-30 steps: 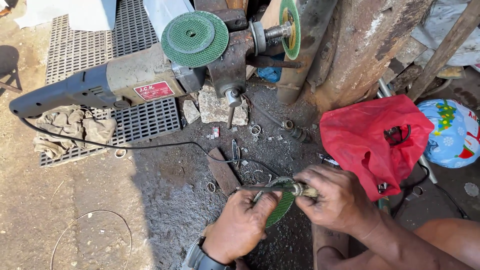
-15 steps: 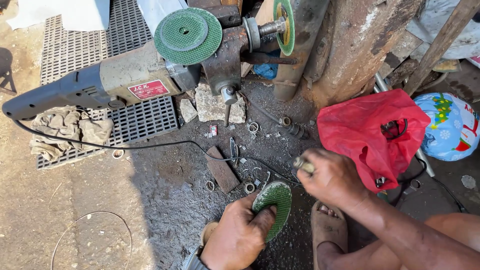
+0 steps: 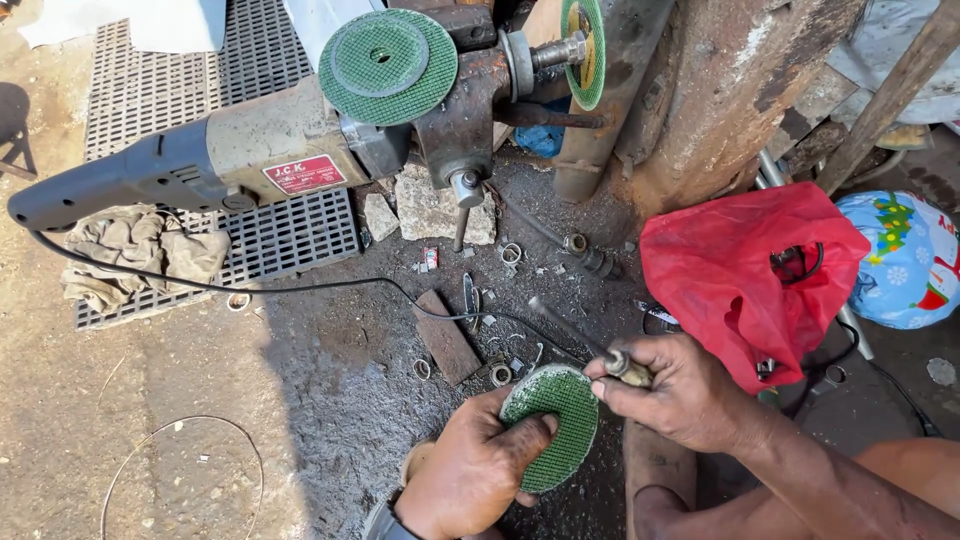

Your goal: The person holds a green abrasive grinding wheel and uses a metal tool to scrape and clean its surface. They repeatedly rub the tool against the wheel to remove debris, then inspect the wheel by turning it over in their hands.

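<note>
Nearby, the left hand (image 3: 470, 470) grips a green disc (image 3: 555, 425); the right hand (image 3: 680, 395) pinches a thin tool (image 3: 585, 340) — beside a red bag (image 3: 745, 275), contents hidden. Far left, a red rectangular label marks the grinder (image 3: 230, 160).

The lower edge of the green grinding disc (image 3: 552, 425) is covered by the left hand (image 3: 470, 470), whose wrist is cut off by the frame.

green mesh-patterned disc (image 3: 553, 425), grey grinder (image 3: 215, 165) with red label, red bag (image 3: 745, 270), blue festive-print ball (image 3: 905, 258)
</note>
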